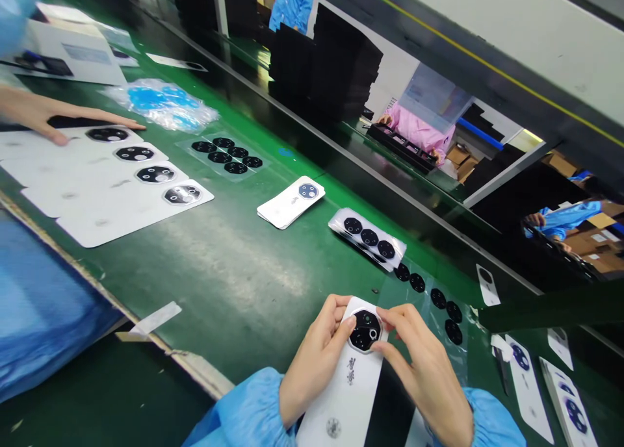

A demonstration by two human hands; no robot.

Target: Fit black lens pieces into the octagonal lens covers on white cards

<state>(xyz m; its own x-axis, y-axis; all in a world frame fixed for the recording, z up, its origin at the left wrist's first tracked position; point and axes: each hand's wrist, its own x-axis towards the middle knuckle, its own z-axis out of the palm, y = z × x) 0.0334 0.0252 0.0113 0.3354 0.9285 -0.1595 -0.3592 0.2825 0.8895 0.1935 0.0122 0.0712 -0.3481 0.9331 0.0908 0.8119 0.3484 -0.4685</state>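
A white phone back panel [348, 395] with dark vertical lettering tilts toward me at the bottom middle. Near its top sits a round black camera disc [363, 331] with lens rings, inside a silvery rim. My left hand [314, 362] grips the panel's upper left edge, its thumb pressing on the disc's left side. On the other side, my right hand [429, 375] has its thumb and forefinger closed at the disc's right rim and the panel's edge. Behind my right hand lies a clear sheet [455, 359] with several black discs [453, 332] on it.
Beyond my hands lie a strip stack of black discs [369, 238] and a small pile of white panels [283, 206]. A co-worker's hand [43, 112] rests by fanned panels [97, 226] at left. More panels [529, 388] lie right, below a dark green bar [550, 309].
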